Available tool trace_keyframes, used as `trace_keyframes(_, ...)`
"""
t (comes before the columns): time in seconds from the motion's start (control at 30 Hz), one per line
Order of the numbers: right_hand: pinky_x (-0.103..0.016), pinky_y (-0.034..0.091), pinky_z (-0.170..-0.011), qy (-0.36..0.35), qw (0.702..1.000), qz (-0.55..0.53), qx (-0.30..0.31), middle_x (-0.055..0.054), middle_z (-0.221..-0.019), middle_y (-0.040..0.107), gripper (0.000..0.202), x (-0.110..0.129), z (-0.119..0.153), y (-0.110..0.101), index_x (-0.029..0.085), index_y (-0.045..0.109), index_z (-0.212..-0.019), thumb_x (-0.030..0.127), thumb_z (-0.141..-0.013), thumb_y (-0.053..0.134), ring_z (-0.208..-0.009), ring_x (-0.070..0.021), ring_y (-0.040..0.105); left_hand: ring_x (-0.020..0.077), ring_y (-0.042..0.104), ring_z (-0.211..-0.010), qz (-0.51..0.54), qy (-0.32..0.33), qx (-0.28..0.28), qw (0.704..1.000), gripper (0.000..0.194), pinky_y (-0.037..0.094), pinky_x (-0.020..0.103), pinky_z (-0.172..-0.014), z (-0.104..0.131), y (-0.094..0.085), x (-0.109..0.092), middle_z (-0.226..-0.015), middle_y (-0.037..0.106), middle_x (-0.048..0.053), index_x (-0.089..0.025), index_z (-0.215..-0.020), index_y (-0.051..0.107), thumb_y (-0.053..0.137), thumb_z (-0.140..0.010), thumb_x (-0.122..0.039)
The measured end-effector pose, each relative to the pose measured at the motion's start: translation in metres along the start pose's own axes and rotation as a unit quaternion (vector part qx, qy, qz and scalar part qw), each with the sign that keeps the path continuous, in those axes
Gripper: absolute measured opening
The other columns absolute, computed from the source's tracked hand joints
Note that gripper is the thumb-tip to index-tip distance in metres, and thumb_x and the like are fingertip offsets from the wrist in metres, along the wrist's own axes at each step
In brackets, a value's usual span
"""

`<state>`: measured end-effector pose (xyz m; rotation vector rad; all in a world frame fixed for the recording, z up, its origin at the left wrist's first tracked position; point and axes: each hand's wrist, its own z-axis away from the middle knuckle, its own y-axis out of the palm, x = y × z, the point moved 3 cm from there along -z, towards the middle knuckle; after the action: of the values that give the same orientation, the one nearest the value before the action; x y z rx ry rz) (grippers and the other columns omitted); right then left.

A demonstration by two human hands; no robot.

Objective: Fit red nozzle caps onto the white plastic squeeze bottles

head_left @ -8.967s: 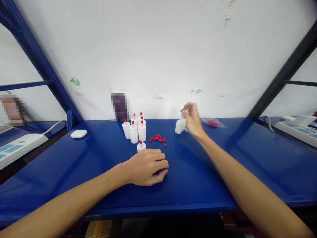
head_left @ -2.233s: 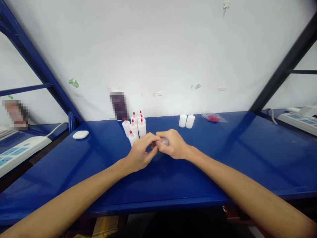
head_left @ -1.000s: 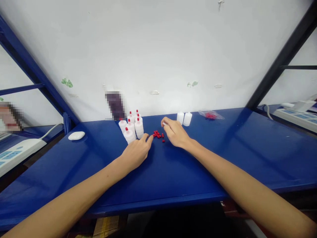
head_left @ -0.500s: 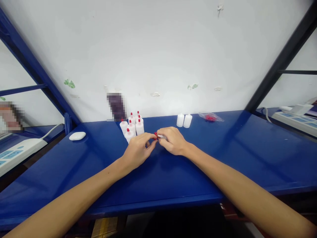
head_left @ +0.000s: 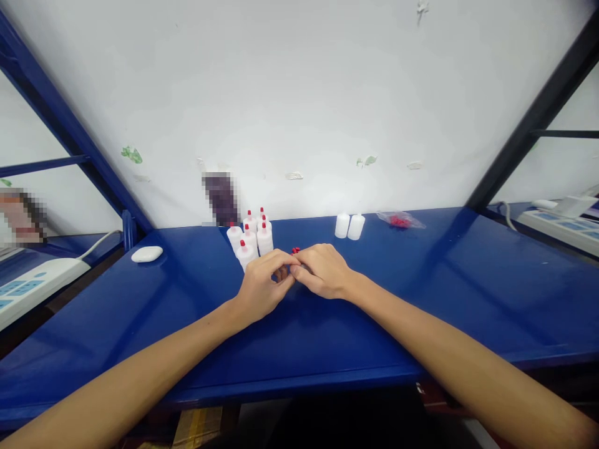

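Note:
My left hand (head_left: 265,282) and my right hand (head_left: 324,270) meet fingertip to fingertip over the middle of the blue table. Both are pinched closed, and the fingers hide whatever is between them. Small red caps (head_left: 296,251) show just behind the fingertips; whether they lie on the table or are touched I cannot tell. Beyond my left hand stands a cluster of several white squeeze bottles (head_left: 264,239) with red-tipped nozzles, the nearest partly covered by that hand.
Two white bottles (head_left: 356,227) without red tips stand towards the back, right of centre. Right of them lies a clear plastic bag (head_left: 401,221) with red pieces inside. A white rounded case (head_left: 146,254) rests at the left. Power strips (head_left: 42,284) lie beyond both table sides.
The fingertips have closed together and the hands sit slightly lower. A small white piece seen earlier in my right fingers is now hidden. The red caps now show behind the fingers.

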<state>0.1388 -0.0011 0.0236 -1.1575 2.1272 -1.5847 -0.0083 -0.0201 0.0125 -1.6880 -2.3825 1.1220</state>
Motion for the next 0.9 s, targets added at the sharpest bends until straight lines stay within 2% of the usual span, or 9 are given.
trace_keyframes(0.17, -0.029, 0.02, -0.055, 0.02, 1.0, 0.006, -0.001, -0.002, -0.056, 0.057, 0.027, 0.0, 0.0, 0.003, 0.017, 0.061, -0.061, 0.031, -0.081, 0.048, -0.051, -0.0135, 0.041, 0.0072, 0.053, -0.06, 0.028, -0.013, 0.035, 0.999, 0.007, 0.046, 0.02, -0.057, 0.002, 0.004, 0.003, -0.076, 0.058, -0.001, -0.017, -0.09, 0.062, 0.058, -0.086, -0.012)
trace_keyframes(0.27, -0.029, 0.021, -0.055, 0.032, 0.999, 0.017, 0.009, -0.003, -0.055, 0.056, 0.03, -0.001, -0.001, 0.007, 0.017, 0.06, -0.059, 0.032, -0.082, 0.048, -0.05, -0.0136, 0.041, 0.0081, 0.053, -0.062, 0.022, -0.019, 0.055, 0.998, 0.008, 0.046, 0.02, -0.058, 0.004, 0.007, 0.004, -0.078, 0.058, -0.001, -0.018, -0.09, 0.061, 0.056, -0.088, -0.013)
trace_keyframes(0.37, -0.028, 0.023, -0.056, 0.026, 1.0, 0.011, 0.012, -0.003, -0.058, 0.057, 0.03, 0.0, -0.002, 0.008, 0.017, 0.06, -0.061, 0.031, -0.084, 0.047, -0.053, -0.0143, 0.045, 0.0098, 0.056, -0.067, 0.006, -0.014, 0.052, 0.999, 0.008, 0.047, 0.022, -0.062, 0.004, 0.007, 0.007, -0.08, 0.06, 0.0, -0.018, -0.091, 0.059, 0.054, -0.089, -0.013)
trace_keyframes(0.47, -0.027, 0.024, -0.057, 0.022, 1.0, -0.007, 0.0, -0.001, -0.064, 0.06, 0.027, -0.005, -0.003, 0.003, 0.019, 0.063, -0.081, 0.038, -0.089, 0.047, -0.058, -0.0152, 0.049, 0.0105, 0.058, -0.069, -0.026, 0.006, 0.038, 0.999, 0.009, 0.047, 0.022, -0.064, 0.002, 0.002, 0.009, -0.08, 0.061, 0.001, -0.018, -0.091, 0.057, 0.05, -0.091, -0.013)
trace_keyframes(0.57, -0.026, 0.026, -0.058, 0.059, 0.998, -0.028, 0.0, 0.001, -0.067, 0.061, 0.03, -0.021, -0.003, -0.006, 0.023, 0.061, -0.103, 0.045, -0.094, 0.043, -0.061, -0.0161, 0.052, 0.0106, 0.057, -0.064, -0.095, 0.007, 0.05, 0.994, 0.008, 0.046, 0.022, -0.061, -0.002, -0.005, 0.012, -0.077, 0.061, 0.0, -0.018, -0.095, 0.056, 0.048, -0.094, -0.019)
trace_keyframes(0.67, -0.026, 0.027, -0.056, 0.106, 0.993, -0.018, 0.038, 0.002, -0.062, 0.059, 0.023, -0.042, -0.001, -0.011, 0.023, 0.063, -0.1, 0.04, -0.089, 0.052, -0.057, -0.0153, 0.05, 0.0127, 0.06, -0.065, -0.197, 0.0, 0.117, 0.973, 0.016, 0.045, 0.024, -0.059, -0.005, -0.009, 0.014, -0.082, 0.065, 0.002, -0.018, -0.106, 0.055, 0.044, -0.095, -0.02)
trace_keyframes(0.77, -0.026, 0.029, -0.055, 0.09, 0.992, -0.018, 0.092, 0.001, -0.065, 0.06, 0.021, -0.053, 0.0, -0.01, 0.023, 0.067, -0.094, 0.035, -0.077, 0.064, -0.056, -0.0145, 0.05, 0.0168, 0.065, -0.07, -0.292, -0.002, 0.194, 0.936, 0.02, 0.043, 0.025, -0.057, -0.004, -0.008, 0.015, -0.087, 0.069, 0.005, -0.017, -0.107, 0.056, 0.042, -0.093, -0.019)
trace_keyframes(0.83, -0.026, 0.03, -0.055, 0.067, 0.992, -0.026, 0.108, 0.001, -0.069, 0.063, 0.02, -0.054, 0.001, -0.008, 0.023, 0.068, -0.092, 0.032, -0.074, 0.066, -0.058, -0.0145, 0.052, 0.0186, 0.066, -0.068, -0.338, -0.011, 0.217, 0.916, 0.02, 0.04, 0.026, -0.053, -0.004, -0.007, 0.016, -0.085, 0.069, 0.006, -0.016, -0.105, 0.058, 0.043, -0.093, -0.021)
trace_keyframes(0.9, -0.026, 0.031, -0.056, 0.054, 0.991, -0.027, 0.116, 0.0, -0.069, 0.063, 0.015, -0.052, 0.001, -0.006, 0.023, 0.069, -0.088, 0.028, -0.074, 0.065, -0.06, -0.0143, 0.053, 0.019, 0.066, -0.064, -0.371, -0.015, 0.21, 0.905, 0.02, 0.036, 0.026, -0.05, -0.003, -0.006, 0.016, -0.082, 0.07, 0.006, -0.016, -0.105, 0.06, 0.046, -0.093, -0.024)
